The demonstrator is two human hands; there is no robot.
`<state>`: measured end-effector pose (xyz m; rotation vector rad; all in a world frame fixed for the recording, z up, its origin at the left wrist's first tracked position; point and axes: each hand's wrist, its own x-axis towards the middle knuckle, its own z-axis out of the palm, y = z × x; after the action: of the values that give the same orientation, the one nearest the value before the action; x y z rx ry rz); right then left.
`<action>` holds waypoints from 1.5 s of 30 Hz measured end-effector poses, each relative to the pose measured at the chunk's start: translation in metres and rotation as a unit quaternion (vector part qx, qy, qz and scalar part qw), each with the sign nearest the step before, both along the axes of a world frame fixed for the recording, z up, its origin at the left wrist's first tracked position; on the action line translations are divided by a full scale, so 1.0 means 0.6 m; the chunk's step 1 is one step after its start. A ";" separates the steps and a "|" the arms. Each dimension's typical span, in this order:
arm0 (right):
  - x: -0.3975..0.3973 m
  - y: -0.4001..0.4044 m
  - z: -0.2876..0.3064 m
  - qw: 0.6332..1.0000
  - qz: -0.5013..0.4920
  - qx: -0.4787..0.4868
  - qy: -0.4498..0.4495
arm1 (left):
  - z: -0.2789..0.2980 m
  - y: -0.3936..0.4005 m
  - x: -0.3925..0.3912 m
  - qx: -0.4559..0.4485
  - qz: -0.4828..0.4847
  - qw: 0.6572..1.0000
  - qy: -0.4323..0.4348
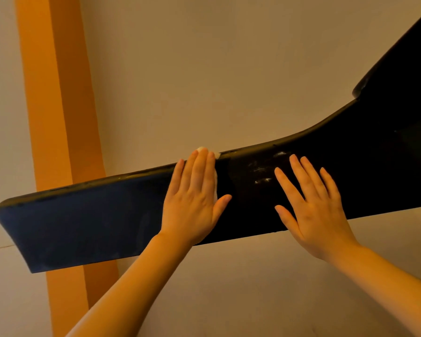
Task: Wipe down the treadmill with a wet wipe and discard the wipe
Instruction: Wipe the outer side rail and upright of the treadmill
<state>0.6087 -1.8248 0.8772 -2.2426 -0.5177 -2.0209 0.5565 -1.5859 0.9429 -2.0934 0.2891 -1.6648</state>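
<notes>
Treadmill arm (95, 220): dark, flat-faced panel, slanting up toward the right. Directly on it: left hand (195, 203), flat, fingers straight; white wet wipe (208, 152) beneath that hand, edges showing past the fingertips; right hand (311, 207), flat, fingers spread. Pale smears (261, 170) between the two hands.

Treadmill arm (95, 222): surface left of left hand (195, 198) unobstructed to its end. Right hand (311, 210) blocks the right. Bare strip between hands.
</notes>
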 end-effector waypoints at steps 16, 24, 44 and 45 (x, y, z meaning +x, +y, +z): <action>-0.006 -0.012 0.002 1.000 -0.001 -0.018 0.013 | -0.002 0.010 -0.019 -0.018 -0.033 0.999 -0.017; -0.008 -0.013 0.000 0.999 -0.006 -0.020 0.035 | 0.017 0.058 -0.010 0.024 -0.191 0.978 -0.082; -0.006 -0.011 0.002 0.999 -0.007 -0.021 0.026 | 0.069 0.042 -0.002 0.062 -0.252 0.963 -0.077; -0.005 -0.010 0.001 0.999 -0.007 -0.021 0.025 | 0.070 0.035 -0.002 0.065 -0.258 0.962 -0.062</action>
<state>0.6057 -1.8311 0.8777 -2.3216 -0.5450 -1.9723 0.5555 -1.5647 0.9850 -1.9057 0.9427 -1.9863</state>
